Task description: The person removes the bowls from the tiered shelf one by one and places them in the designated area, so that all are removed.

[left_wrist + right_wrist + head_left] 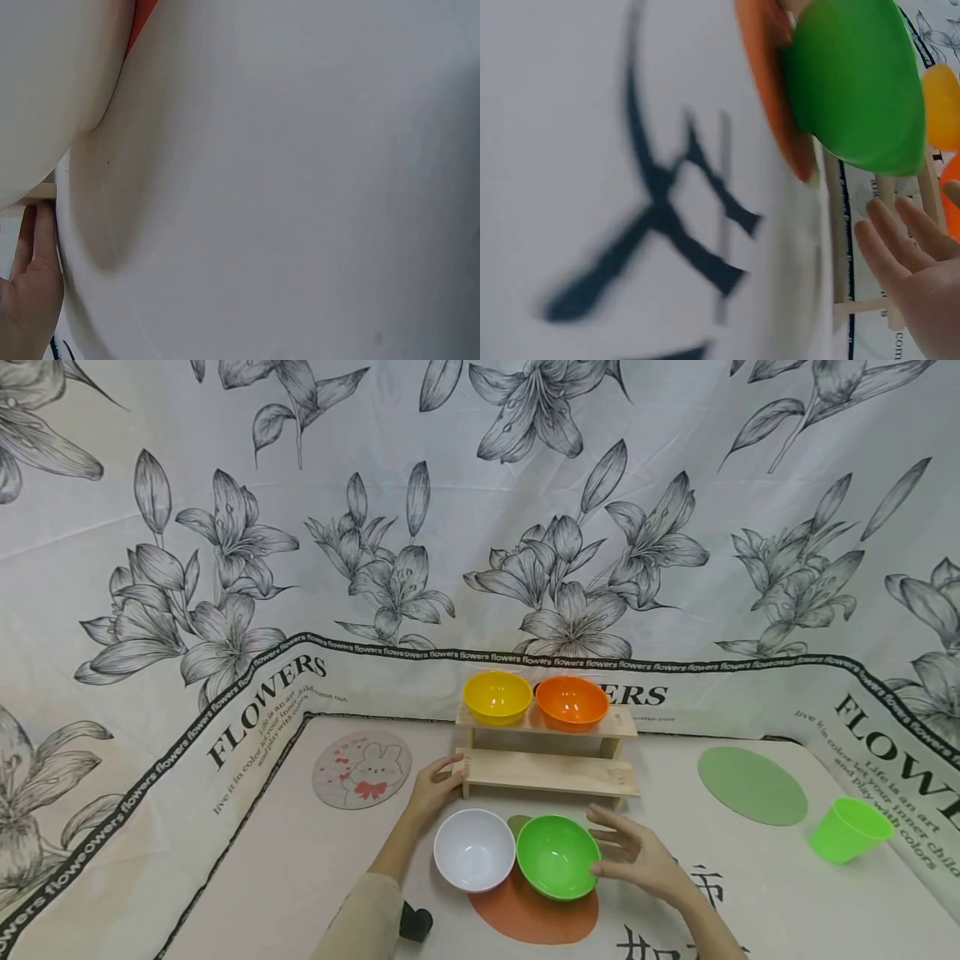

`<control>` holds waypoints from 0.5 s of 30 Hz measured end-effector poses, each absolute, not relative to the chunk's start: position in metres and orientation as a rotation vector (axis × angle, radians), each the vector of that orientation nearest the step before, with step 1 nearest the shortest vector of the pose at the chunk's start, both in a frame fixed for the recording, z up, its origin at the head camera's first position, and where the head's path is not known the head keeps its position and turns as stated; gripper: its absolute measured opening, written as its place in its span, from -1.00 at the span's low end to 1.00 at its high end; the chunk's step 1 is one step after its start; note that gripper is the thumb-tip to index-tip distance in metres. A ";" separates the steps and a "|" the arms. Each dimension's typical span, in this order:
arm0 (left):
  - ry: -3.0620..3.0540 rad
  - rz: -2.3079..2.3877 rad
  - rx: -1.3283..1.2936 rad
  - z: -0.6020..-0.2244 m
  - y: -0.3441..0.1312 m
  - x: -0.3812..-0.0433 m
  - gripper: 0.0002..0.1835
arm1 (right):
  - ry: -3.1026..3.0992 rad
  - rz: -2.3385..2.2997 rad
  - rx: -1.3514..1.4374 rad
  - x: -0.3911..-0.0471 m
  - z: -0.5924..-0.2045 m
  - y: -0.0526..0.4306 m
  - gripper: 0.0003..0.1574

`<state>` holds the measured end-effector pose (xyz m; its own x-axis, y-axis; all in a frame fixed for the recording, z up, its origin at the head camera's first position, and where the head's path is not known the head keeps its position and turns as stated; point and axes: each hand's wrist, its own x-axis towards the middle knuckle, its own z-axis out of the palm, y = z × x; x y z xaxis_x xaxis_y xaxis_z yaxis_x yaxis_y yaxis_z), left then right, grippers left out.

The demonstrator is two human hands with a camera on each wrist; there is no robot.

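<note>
A two-tier wooden shelf (551,774) stands at the back of the table. A yellow bowl (497,700) and an orange bowl (573,704) sit side by side on its upper tier. At the left end of the lower tier, my left hand (435,790) touches the wood; in the left wrist view its fingers (45,234) look fairly straight against the edge. In front of the shelf are a white bowl (474,850) and a green bowl (558,857), next to each other. My right hand (633,852), fingers spread, is at the green bowl's right side; contact is unclear.
An orange round mat (536,922) lies partly under the bowls. Toward the right are a green oval mat (752,786) and a light green cup (850,831). A rabbit-print round mat (362,770) lies at left, and a small black object (416,922) near the left sleeve.
</note>
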<state>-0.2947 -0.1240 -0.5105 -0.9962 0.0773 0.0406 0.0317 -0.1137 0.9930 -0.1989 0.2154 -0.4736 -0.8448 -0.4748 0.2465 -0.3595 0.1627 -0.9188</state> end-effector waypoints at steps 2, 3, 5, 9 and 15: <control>2.069 2.319 0.106 -0.510 -0.124 -0.295 -0.50 | 2.377 -1.817 -0.798 -0.205 -0.467 0.218 -0.12; 2.065 2.323 0.103 -0.509 -0.124 -0.295 -0.51 | 2.410 -1.832 -0.792 -0.209 -0.464 0.220 -0.14; 2.065 2.322 0.101 -0.509 -0.124 -0.295 -0.51 | 2.484 -1.852 -0.769 -0.217 -0.458 0.222 -0.18; 2.052 2.324 0.089 -0.510 -0.124 -0.295 -0.50 | 2.588 -1.907 -0.712 -0.233 -0.444 0.226 -0.20; 2.029 2.328 0.065 -0.511 -0.123 -0.297 -0.50 | 2.640 -1.980 -0.603 -0.255 -0.420 0.227 -0.14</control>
<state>-0.2974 -0.1235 -0.5112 -0.9977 0.0675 -0.0033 -0.0125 -0.1363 0.9906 -0.2553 0.2271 -0.4203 -0.9136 -0.1549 0.3760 -0.4044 0.2474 -0.8805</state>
